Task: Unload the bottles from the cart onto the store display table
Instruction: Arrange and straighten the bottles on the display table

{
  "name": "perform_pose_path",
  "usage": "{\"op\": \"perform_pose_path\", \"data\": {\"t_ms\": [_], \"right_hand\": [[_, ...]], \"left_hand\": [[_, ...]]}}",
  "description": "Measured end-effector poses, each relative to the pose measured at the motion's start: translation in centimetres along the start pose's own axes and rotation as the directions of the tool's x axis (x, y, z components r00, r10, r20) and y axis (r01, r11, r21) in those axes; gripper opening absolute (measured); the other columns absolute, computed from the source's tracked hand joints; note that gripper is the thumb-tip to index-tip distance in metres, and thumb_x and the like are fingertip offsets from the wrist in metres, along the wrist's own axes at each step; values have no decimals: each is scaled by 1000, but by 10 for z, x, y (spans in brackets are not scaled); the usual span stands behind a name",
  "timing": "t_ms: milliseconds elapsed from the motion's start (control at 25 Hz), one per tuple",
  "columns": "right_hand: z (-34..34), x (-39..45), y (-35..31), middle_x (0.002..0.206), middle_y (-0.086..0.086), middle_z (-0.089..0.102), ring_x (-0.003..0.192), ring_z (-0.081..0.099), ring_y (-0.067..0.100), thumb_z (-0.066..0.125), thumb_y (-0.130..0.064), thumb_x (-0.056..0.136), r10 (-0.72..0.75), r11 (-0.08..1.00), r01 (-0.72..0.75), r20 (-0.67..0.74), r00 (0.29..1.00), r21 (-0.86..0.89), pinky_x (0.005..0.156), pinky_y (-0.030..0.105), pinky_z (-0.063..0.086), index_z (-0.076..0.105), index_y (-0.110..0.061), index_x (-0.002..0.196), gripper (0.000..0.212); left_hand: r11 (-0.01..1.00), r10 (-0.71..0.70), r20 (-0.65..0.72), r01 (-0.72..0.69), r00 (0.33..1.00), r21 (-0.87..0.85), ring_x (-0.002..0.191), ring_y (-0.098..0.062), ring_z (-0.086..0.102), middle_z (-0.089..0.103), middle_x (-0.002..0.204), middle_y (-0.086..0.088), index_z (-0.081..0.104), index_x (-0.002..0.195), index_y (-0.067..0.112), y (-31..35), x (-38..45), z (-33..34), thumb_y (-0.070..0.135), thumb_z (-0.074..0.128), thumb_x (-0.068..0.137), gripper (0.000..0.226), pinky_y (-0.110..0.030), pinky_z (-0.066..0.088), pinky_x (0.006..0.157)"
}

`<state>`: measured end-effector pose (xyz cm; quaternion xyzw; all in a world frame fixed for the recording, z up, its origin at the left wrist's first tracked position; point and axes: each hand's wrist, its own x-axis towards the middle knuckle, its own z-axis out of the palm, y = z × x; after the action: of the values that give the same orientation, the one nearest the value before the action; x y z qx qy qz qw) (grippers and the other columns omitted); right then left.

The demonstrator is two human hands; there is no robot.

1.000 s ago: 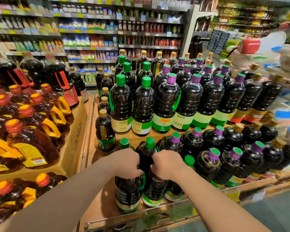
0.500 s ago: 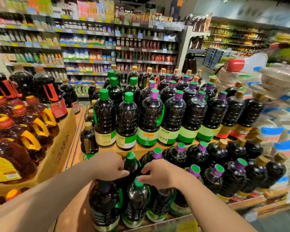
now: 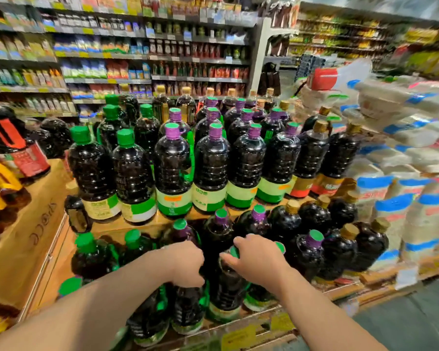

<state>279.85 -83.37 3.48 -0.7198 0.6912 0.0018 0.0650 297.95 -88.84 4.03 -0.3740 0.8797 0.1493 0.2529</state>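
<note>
Wooden and two-tiered, the counter [image 3: 140, 225] carries dark bottles in rows, tall green- and purple-capped ones on the upper step at twelve o'clock, shorter ones crowding the lower step below. At six o'clock the left hand [image 3: 185, 264] curls over the top of one front-row bottle [image 3: 188, 310], while the right hand [image 3: 257, 259] grips the neck of the green-capped bottle [image 3: 226, 287] beside it. Best, I'd say, to seat each base flat, labels forward, before letting go, since the edge is near.
</note>
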Motion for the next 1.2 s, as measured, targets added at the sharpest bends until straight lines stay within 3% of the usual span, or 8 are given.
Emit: {"op": "perform_pose_path", "data": {"t_ms": [120,280,400,520,600,680,840,1200], "right_hand": [[4,2,13,74,-1,51,79,58,25,42,-69,85,-92,994,91,13,996,52,53,33,37,45,-17,83,52],[-16,-2,48,89,-2,65,88,61,22,38,-75,84,-150,974,144,20,989,174,62,32,47,60,-21,102,61],[-37,-1,111,82,-5,65,83,62,19,38,-67,89,11,997,5,-194,981,82,63,33,52,62,-25,97,49],[-42,3,172,75,-3,61,74,61,19,40,-62,91,204,971,-213,-96,974,-108,52,29,47,64,-20,88,49],[-35,1,192,69,0,60,68,62,21,35,-63,93,231,967,-225,42,972,-117,51,30,47,63,-17,77,56],[-23,-1,198,75,3,61,72,62,22,28,-59,97,163,986,-157,99,982,-58,61,36,52,62,-16,85,56],[2,-7,200,80,0,59,74,60,20,34,-75,85,172,977,-174,24,985,124,61,37,52,52,-17,92,60],[9,-11,197,79,1,57,74,58,21,51,-66,83,228,946,-227,25,973,230,62,37,51,47,-17,87,49]], "left_hand": [[998,-48,65,44,997,50,74,-29,66,69,72,-8,68,82,7,7,12,-5,33,53,76,30,-42,58,69],[986,-167,236,156,957,65,82,-24,72,64,59,9,67,95,16,23,12,-37,26,49,86,23,-37,54,68],[924,-193,-161,234,968,301,94,-31,65,68,97,-4,65,97,13,50,24,-62,17,42,88,25,-36,49,63],[976,-20,-375,100,927,195,91,-27,63,66,96,-3,65,100,14,91,55,-70,32,40,96,31,-36,52,68],[1000,-24,-250,25,968,2,93,-24,61,66,98,-3,64,108,15,117,82,-69,59,41,92,52,-36,50,67],[1000,-10,-105,11,994,6,92,-23,62,66,98,-4,64,109,12,134,107,-62,73,44,85,69,-36,52,68],[999,41,-138,-37,990,31,65,-20,56,62,72,-3,66,86,7,139,128,-55,55,57,86,49,-34,49,58],[978,127,-130,-103,983,179,52,-17,47,48,56,1,48,61,12,140,138,-64,48,58,86,45,-33,45,54]]}}
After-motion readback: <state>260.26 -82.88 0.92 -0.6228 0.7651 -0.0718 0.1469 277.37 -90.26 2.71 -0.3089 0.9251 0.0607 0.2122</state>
